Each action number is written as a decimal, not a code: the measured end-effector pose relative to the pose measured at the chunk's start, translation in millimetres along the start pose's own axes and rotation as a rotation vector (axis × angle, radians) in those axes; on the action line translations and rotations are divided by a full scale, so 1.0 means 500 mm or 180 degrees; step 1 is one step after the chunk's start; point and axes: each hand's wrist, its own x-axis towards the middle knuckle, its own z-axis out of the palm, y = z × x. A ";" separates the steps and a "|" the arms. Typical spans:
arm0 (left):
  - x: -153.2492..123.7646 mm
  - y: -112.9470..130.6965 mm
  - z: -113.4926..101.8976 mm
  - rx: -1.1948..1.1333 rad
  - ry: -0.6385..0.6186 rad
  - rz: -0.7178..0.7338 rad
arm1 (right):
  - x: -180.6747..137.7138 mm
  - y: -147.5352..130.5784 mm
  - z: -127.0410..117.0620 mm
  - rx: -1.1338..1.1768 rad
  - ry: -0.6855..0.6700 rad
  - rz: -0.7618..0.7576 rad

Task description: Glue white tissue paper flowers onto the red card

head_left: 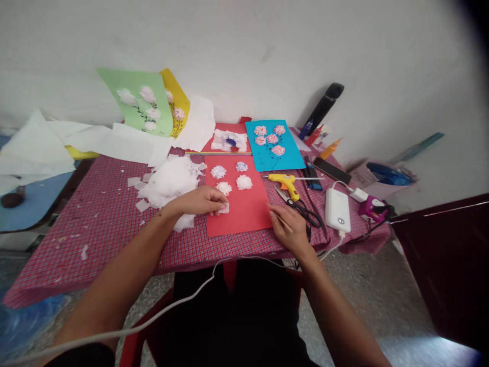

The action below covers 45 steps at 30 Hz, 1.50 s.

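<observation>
The left hand (198, 200) is pinching a white tissue-paper puff (224, 208) between thumb and fingers, which are hiding part of it. The puff is sitting near the lower edge of a red card sheet (239, 204), just below four other tissue puffs (243, 182). The right hand (287, 230) is gripping a thin wooden stick (280, 219) just off the card's right edge — its tip hard to make out — beside black-handled scissors (301, 214) and below a yellow glue gun (283, 183).
</observation>
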 end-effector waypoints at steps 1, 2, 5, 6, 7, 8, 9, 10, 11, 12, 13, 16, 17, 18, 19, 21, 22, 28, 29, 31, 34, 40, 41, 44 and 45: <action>0.000 0.000 0.000 0.0011 -0.0002 0.0001 | 0.000 0.000 0.000 0.0008 -0.0001 -0.0002; 0.000 0.001 0.000 0.0017 -0.0003 -0.0002 | 0.000 0.001 0.001 0.0017 0.0003 -0.0008; 0.000 0.004 0.000 0.0002 0.0005 -0.0020 | -0.002 0.003 0.002 0.0024 0.0011 -0.0043; 0.000 0.005 0.000 -0.0002 0.0009 -0.0026 | -0.002 0.004 0.003 0.0034 0.0017 -0.0053; -0.001 0.006 0.000 -0.0001 0.0013 -0.0031 | -0.003 0.005 0.003 0.0051 0.0023 -0.0059; -0.001 0.007 0.000 0.0006 0.0013 -0.0033 | -0.003 0.006 0.003 0.0071 0.0030 -0.0056; -0.001 0.008 0.000 0.0017 0.0012 -0.0033 | -0.004 0.007 0.004 0.0090 0.0033 -0.0045; -0.001 0.008 0.000 0.0030 0.0014 -0.0034 | -0.005 0.008 0.004 0.0105 0.0030 -0.0025; -0.001 0.009 0.001 0.0040 0.0019 -0.0033 | -0.005 0.008 0.004 0.0115 0.0021 -0.0005; -0.001 0.009 0.001 0.0044 0.0025 -0.0031 | -0.006 0.009 0.004 0.0119 0.0014 0.0010; -0.001 0.010 0.001 0.0042 0.0032 -0.0030 | -0.007 0.009 0.004 0.0120 0.0012 0.0016; -0.002 0.011 0.002 0.0023 0.0049 -0.0068 | -0.008 0.009 0.006 0.0125 0.0027 0.0025; -0.001 0.012 0.002 0.0016 0.0053 -0.0090 | -0.008 0.010 0.007 0.0130 0.0032 0.0034; -0.001 0.012 0.002 0.0014 0.0056 -0.0108 | -0.009 0.010 0.008 0.0137 0.0039 0.0039; -0.001 0.012 0.002 0.0010 0.0058 -0.0114 | -0.009 0.012 0.008 0.0146 0.0052 0.0026; 0.000 0.012 0.002 0.0000 0.0053 -0.0095 | -0.009 0.014 0.009 0.0167 0.0103 -0.0040; 0.000 0.012 0.002 -0.0008 0.0054 -0.0083 | -0.008 0.014 0.008 0.0177 0.0130 -0.0083; 0.007 0.007 0.012 -0.0285 0.0163 -0.0115 | 0.002 -0.033 -0.006 0.0251 0.0256 -0.0108; 0.008 0.006 0.014 -0.0342 0.0189 -0.0119 | 0.003 -0.050 -0.005 0.0322 0.0260 -0.0155; 0.011 0.006 0.017 -0.0429 0.0219 -0.0115 | 0.004 -0.086 0.002 0.0502 0.0228 -0.0340; 0.014 0.007 0.020 -0.0491 0.0219 -0.0086 | 0.003 -0.128 0.025 0.0701 0.0054 -0.0583; 0.012 0.005 0.018 -0.0303 0.0215 -0.0095 | 0.002 -0.105 0.034 0.0510 -0.0208 -0.0587; 0.012 0.002 0.017 -0.0281 0.0193 -0.0089 | 0.004 -0.087 0.023 0.0412 -0.0248 -0.0564; 0.014 -0.006 0.016 -0.0238 0.0094 -0.0031 | 0.016 -0.015 -0.025 -0.0100 -0.0185 -0.0336; 0.014 -0.009 0.016 -0.0224 0.0071 -0.0027 | 0.023 0.011 -0.044 -0.0375 -0.0168 -0.0156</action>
